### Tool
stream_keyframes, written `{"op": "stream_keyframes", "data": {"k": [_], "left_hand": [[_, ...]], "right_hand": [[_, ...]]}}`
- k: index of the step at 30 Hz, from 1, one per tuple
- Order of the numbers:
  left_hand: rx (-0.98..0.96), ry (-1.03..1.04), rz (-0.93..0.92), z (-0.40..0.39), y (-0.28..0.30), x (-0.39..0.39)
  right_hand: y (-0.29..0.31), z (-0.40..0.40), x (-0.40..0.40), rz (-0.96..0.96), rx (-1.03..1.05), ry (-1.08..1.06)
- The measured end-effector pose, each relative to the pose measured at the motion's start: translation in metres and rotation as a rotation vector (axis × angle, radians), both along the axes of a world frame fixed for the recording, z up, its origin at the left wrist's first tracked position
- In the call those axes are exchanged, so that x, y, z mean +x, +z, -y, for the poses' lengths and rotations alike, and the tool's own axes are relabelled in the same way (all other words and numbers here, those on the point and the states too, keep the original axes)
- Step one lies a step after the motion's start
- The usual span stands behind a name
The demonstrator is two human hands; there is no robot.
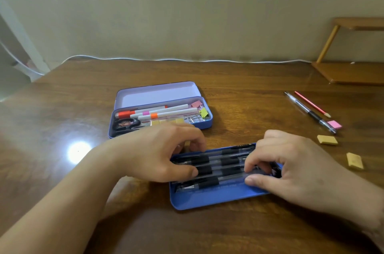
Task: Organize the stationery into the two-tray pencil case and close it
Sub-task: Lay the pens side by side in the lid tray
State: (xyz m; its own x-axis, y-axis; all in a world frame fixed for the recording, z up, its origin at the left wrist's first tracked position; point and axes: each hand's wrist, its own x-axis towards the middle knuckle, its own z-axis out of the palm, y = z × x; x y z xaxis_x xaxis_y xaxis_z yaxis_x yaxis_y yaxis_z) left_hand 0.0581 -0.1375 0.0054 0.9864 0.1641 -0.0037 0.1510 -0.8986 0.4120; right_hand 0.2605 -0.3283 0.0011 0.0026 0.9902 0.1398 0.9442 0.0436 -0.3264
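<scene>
Nearest on the tabletop (pixel 62 108) lies the loose blue tray (pixel 207 197), a shallow, light, stiff thing best lifted by its long rims. About five clear pens (pixel 214 165) with black grips lie in it; they are smooth and likely to roll. The left hand (pixel 158 154) curls its fingers (pixel 187 171) onto the pens at one end; the right hand (pixel 295 168) pinches pens at the other. Beside them to the right lie three erasers (pixel 327 140), two tan and one pink, then one more pen (pixel 307 111) and one red pencil (pixel 311 104). Farther off, the open tin case (pixel 160 95) holds three markers (pixel 164 112), scissors (pixel 124 124) and several binder clips (pixel 202 112).
</scene>
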Motion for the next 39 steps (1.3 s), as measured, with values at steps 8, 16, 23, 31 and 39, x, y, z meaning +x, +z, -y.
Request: {"op": "stream_keyframes", "data": {"k": [8, 16, 23, 31, 39], "left_hand": [[0.01, -0.012, -0.045, 0.003, 0.0, 0.0], [0.043, -0.006, -0.045, 0.006, 0.0, 0.001], [0.053, -0.004, -0.049, 0.007, 0.001, 0.001], [0.117, 0.013, -0.03, 0.01, -0.002, 0.003], [0.092, 0.002, -0.026, 0.006, -0.003, 0.002]], "right_hand": [[-0.007, -0.003, -0.008, -0.026, 0.017, -0.031], [-0.004, -0.003, -0.002, -0.013, -0.024, -0.036], [0.005, -0.001, 0.006, -0.056, -0.024, -0.049], [-0.011, 0.004, 0.121, 0.095, 0.109, -0.832], [-0.021, -0.005, 0.129, 0.134, 0.14, -0.952]]}}
